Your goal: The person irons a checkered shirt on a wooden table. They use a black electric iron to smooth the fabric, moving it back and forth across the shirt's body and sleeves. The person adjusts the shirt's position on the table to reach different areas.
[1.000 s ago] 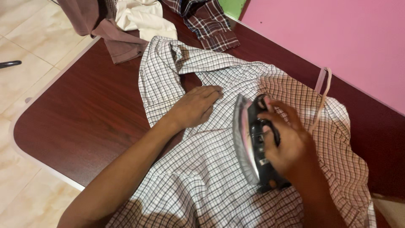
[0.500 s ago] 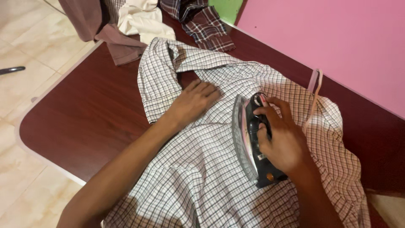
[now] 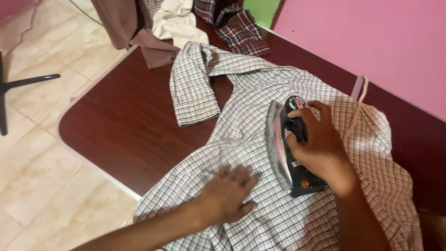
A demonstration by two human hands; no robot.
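You are standing over a dark reddish-brown table (image 3: 125, 125) with a pale edge, set on cream floor tiles (image 3: 42, 176) and pushed up against a pink wall (image 3: 371, 42).

A checked shirt (image 3: 241, 121) lies spread flat across the table, its white cloth crossed with thin dark lines, one sleeve (image 3: 193, 86) folded out toward the far left corner with the cuff lying on bare wood. Your right hand (image 3: 320, 146) is wrapped around the black handle of an iron (image 3: 288, 148), fingers closed firmly on it (the thumb sits on the near side of the handle). The iron is tipped up on its side edge, so its shiny soleplate faces left toward your other hand rather than down onto the cloth. It rests over the middle of the shirt, below the collar area. A pinkish cord (image 3: 357, 102) runs away from it toward the wall.

Your left hand (image 3: 230, 195) lies palm down on the shirt near the table's front edge, fingers spread and holding nothing; it looks blurred.

At the far end of the table sits a heap of other clothes (image 3: 186, 23): a brown piece hanging over the edge, something white, and a dark plaid garment (image 3: 237, 25).
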